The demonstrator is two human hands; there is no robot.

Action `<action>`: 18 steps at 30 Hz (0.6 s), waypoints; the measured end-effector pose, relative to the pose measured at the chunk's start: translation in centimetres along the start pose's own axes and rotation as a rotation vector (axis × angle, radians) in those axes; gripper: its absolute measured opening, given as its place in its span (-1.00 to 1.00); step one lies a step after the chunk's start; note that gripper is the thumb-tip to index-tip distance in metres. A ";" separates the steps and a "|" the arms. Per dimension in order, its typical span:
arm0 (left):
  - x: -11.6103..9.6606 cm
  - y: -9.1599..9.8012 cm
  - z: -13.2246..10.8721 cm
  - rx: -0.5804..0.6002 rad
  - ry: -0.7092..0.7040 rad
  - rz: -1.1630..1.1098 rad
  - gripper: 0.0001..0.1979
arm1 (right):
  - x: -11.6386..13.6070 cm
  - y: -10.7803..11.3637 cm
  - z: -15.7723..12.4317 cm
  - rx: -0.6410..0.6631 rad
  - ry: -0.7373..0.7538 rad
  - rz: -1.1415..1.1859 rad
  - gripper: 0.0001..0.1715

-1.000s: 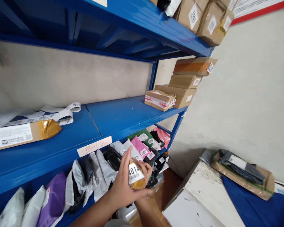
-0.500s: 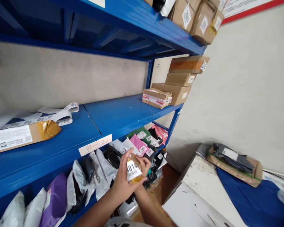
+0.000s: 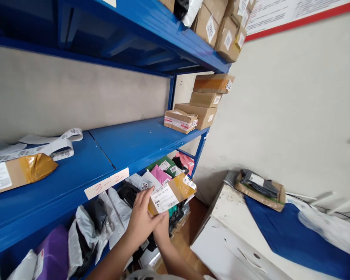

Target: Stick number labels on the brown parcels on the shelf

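Observation:
A small cardboard box (image 3: 177, 189) with yellow tape at its ends is held in front of the lower shelf. Its large printed shipping label faces up, and a small white sticker is on the far end. My left hand (image 3: 142, 214) grips the near end, with fingers along the left edge and thumb across the bottom edge. Beneath the box, my right hand (image 3: 161, 228) supports it, its fingers mostly hidden. Behind the box lie a pink mailer bag (image 3: 160, 174) and a green mailer bag (image 3: 167, 164).
Stacked cardboard boxes (image 3: 202, 112) stand at the right end of the blue shelf (image 3: 134, 136). A taped carton (image 3: 17, 173) and a strip of labels (image 3: 60, 147) lie at left. A white table (image 3: 227, 206) stands right, bearing a dark parcel (image 3: 258, 181).
The box has turned, so its long label side now shows instead of the end with the 4014 sticker. My right hand has moved down beneath it. The view has shifted right.

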State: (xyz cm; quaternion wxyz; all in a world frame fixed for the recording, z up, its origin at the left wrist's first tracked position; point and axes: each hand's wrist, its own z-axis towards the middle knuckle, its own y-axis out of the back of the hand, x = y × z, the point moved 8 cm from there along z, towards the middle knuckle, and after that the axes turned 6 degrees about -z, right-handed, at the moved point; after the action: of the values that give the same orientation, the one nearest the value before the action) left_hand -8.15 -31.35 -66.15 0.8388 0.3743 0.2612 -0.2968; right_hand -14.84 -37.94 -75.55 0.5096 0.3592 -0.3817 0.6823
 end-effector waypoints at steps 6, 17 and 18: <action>-0.3 0.3 0.3 -0.023 0.007 0.038 -0.34 | 1.7 -1.2 0.3 0.144 0.083 0.002 -0.52; -2.8 3.9 -0.9 -0.098 -0.165 0.330 -0.32 | 9.5 9.7 7.1 0.192 0.102 -0.022 -0.36; -3.9 4.8 -1.5 -0.156 -0.262 0.406 -0.29 | 11.2 9.5 7.1 0.182 0.166 -0.119 -0.42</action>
State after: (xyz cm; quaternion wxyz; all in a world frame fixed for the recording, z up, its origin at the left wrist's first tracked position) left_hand -7.84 -26.45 -62.20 0.9342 0.3117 0.0917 -0.1473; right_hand -25.81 -41.33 -64.01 0.5443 0.3683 -0.2529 0.7100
